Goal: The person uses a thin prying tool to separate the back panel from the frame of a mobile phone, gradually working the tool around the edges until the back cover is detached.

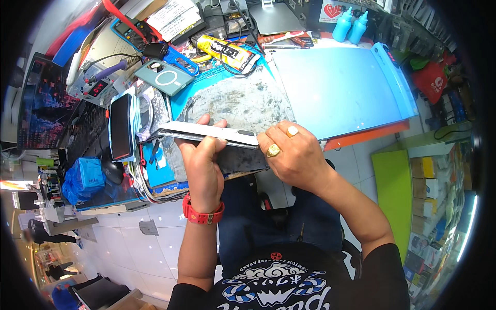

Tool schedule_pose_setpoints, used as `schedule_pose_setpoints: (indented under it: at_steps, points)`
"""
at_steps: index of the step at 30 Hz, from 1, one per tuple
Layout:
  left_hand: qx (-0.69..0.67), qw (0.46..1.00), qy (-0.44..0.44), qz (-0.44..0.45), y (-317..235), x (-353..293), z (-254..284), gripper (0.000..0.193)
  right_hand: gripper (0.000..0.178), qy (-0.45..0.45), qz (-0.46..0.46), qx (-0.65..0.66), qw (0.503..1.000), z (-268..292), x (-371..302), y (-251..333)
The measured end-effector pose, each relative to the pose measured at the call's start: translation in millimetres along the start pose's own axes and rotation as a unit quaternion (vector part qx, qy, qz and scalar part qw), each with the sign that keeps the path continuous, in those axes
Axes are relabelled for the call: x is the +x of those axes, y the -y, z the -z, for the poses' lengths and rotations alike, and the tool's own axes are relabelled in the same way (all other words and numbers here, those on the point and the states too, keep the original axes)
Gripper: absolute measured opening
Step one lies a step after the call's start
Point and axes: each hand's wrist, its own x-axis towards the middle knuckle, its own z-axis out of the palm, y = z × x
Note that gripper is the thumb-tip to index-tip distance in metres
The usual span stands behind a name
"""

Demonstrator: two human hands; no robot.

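Observation:
My left hand (203, 168) grips a white-backed phone (206, 130) from below, its thumb and fingers on opposite sides. The phone is tilted nearly edge-on, and a dark gap runs along its side between the white panel and the body. At the phone's right end, my right hand (295, 155) is closed with its fingertips against the corner; whether a small tool is in them is hidden. Below the phone lies a worn grey mat (248, 103) on the bench.
Left of the mat lie a dark-screened phone (121, 126), a grey-green ringed phone case (164, 77) and a cable coil (144, 114). A yellow box (227, 53) sits behind. A blue sheet (336, 88) spreads right, below two blue bottles (342, 26). A mouse (112, 166) is far left.

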Motion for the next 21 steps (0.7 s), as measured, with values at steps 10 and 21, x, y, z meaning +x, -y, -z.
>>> schedule_pose_setpoints:
  at_steps: [10,21]
  points:
    - [0.02,0.999,-0.037,-0.034,5.0,-3.0,-6.0,0.052,0.018,0.029,0.005,0.023,0.999,-2.8,-3.1,-1.8]
    - [-0.026,1.0,-0.008,-0.016,5.2,-2.1,-2.4,0.063,0.019,-0.005,0.007,0.032,0.999,-2.8,-8.4,-6.0]
